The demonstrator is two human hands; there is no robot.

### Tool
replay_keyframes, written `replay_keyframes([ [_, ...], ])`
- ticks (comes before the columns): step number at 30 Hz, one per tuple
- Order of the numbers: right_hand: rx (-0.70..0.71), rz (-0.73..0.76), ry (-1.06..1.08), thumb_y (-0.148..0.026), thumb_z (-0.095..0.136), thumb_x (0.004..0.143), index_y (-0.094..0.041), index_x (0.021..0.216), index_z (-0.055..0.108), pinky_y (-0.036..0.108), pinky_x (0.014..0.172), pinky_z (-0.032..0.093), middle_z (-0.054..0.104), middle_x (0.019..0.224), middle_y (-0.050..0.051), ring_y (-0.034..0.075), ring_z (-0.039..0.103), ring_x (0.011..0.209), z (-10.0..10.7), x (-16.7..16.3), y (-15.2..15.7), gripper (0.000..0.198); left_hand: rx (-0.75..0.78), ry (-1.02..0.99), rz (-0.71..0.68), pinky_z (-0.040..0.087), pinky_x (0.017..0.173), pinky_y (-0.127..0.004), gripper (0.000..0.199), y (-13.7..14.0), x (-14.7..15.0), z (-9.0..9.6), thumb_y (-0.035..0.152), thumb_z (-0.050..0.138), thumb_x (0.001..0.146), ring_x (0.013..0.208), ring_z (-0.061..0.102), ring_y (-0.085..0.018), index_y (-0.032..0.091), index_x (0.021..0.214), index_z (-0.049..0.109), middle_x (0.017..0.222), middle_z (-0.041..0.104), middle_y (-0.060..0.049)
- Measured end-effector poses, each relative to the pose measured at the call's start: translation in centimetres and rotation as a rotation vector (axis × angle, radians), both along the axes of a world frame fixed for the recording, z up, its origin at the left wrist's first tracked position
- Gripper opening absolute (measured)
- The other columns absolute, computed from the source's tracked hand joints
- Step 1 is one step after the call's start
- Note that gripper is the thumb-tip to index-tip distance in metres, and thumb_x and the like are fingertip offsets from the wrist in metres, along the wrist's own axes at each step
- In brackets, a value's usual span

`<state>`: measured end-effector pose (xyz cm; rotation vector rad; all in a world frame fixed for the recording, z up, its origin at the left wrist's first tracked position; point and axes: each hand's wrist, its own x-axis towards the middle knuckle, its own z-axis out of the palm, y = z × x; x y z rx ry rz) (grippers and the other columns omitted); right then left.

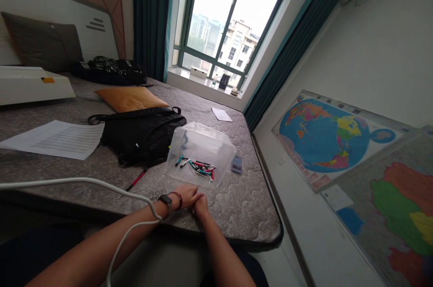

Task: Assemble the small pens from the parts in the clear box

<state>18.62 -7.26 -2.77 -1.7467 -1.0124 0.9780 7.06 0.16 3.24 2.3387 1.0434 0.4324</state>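
My left hand (185,195) rests on the front edge of the mattress, its fingers curled in and meeting my right hand. It wears a dark watch (165,200) and a red bracelet at the wrist. Against it lies my right hand (200,206), closed, with no object showing between the two. Just beyond both hands is a clear plastic box (223,154), its open side towards me. Several pens (203,168) in black, red, teal and white lie in a loose heap inside it. A red and black pen (137,180) lies outside, left of the box.
A black backpack (142,136) lies left of the box, near a printed sheet (67,139) and an orange cushion (130,97). A small blurred item (237,165) is right of the box; white paper (221,114) lies farther back. A white cable (84,181) crosses over my left forearm.
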Motion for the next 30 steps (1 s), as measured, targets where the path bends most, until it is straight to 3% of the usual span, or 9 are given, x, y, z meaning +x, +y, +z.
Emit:
replay_keyframes([
  [5,-0.072,-0.018,0.193,-0.034,0.031,0.086,-0.019,0.072,0.054,0.020,0.034,0.027,0.055,0.050,0.000,0.010,0.040,0.032,0.5,-0.7,-0.8,0.031,0.056,0.190,0.079,0.050,0.077,-0.039,0.037,-0.2,-5.8,-2.2,0.039,0.038,0.099,0.083,0.067,-0.025,0.018,0.094,0.067,0.084,0.069,-0.011],
  [10,-0.159,0.125,0.154,-0.022,0.043,0.073,-0.019,0.076,0.055,0.019,0.038,0.029,0.056,0.052,-0.004,0.010,0.042,0.035,1.4,-0.5,-1.2,0.013,0.120,0.273,0.128,0.046,0.076,-0.034,0.038,-0.7,-7.9,-2.6,0.039,0.033,0.097,0.087,0.067,-0.025,0.021,0.094,0.067,0.090,0.071,-0.012],
  [14,-0.196,0.242,-0.025,-0.016,0.053,0.067,-0.018,0.070,0.061,0.020,0.049,0.038,0.057,0.056,-0.003,0.012,0.051,0.050,4.4,1.6,0.6,0.009,0.091,0.276,0.116,0.046,0.075,-0.034,0.040,-0.5,-7.6,-1.9,0.040,0.031,0.097,0.086,0.068,-0.026,0.021,0.095,0.067,0.090,0.072,-0.012],
  [17,0.014,-0.052,-0.172,-0.026,0.050,0.077,-0.020,0.090,0.067,0.027,0.065,0.050,0.067,0.085,0.004,0.019,0.063,0.079,7.1,3.2,2.2,0.022,0.098,0.268,0.105,0.045,0.073,-0.033,0.040,-0.3,-7.7,-1.9,0.040,0.030,0.098,0.086,0.068,-0.025,0.022,0.095,0.066,0.090,0.072,-0.012],
  [19,0.146,-0.184,-0.341,-0.029,0.051,0.081,-0.020,0.105,0.066,0.035,0.083,0.051,0.065,0.108,0.008,0.024,0.060,0.103,7.6,3.2,2.1,0.030,0.099,0.258,0.104,0.045,0.072,-0.033,0.041,-0.2,-7.9,-2.1,0.040,0.030,0.098,0.085,0.068,-0.025,0.022,0.094,0.066,0.090,0.072,-0.011],
  [21,0.225,-0.093,-0.538,-0.026,0.056,0.079,-0.019,0.115,0.064,0.040,0.098,0.045,0.062,0.118,0.011,0.026,0.057,0.113,6.8,2.4,0.7,0.037,0.095,0.243,0.102,0.045,0.072,-0.033,0.041,-0.1,-8.0,-2.2,0.041,0.029,0.098,0.085,0.068,-0.025,0.022,0.093,0.065,0.090,0.072,-0.011],
  [24,0.230,0.130,-0.767,-0.020,0.055,0.083,-0.021,0.111,0.066,0.040,0.100,0.043,0.061,0.118,0.010,0.025,0.056,0.113,4.1,0.6,-2.6,0.029,0.078,0.224,0.108,0.045,0.073,-0.033,0.041,-0.1,-8.0,-2.5,0.041,0.029,0.098,0.086,0.067,-0.025,0.022,0.093,0.065,0.089,0.071,-0.011],
  [27,0.232,0.122,-0.958,-0.017,0.050,0.088,-0.022,0.117,0.062,0.042,0.101,0.042,0.057,0.128,0.012,0.026,0.052,0.119,2.2,-0.6,-4.8,0.032,0.066,0.212,0.116,0.045,0.073,-0.033,0.041,-0.2,-8.0,-2.7,0.042,0.030,0.098,0.086,0.067,-0.025,0.022,0.094,0.065,0.089,0.071,-0.011],
  [30,0.190,0.105,-1.022,-0.018,0.050,0.089,-0.020,0.116,0.061,0.043,0.099,0.041,0.056,0.128,0.012,0.027,0.051,0.119,2.1,-0.9,-4.8,0.029,0.072,0.184,0.122,0.044,0.072,-0.032,0.036,-0.2,-8.0,-2.7,0.042,0.034,0.096,0.085,0.067,-0.025,0.023,0.093,0.064,0.088,0.071,-0.010],
])
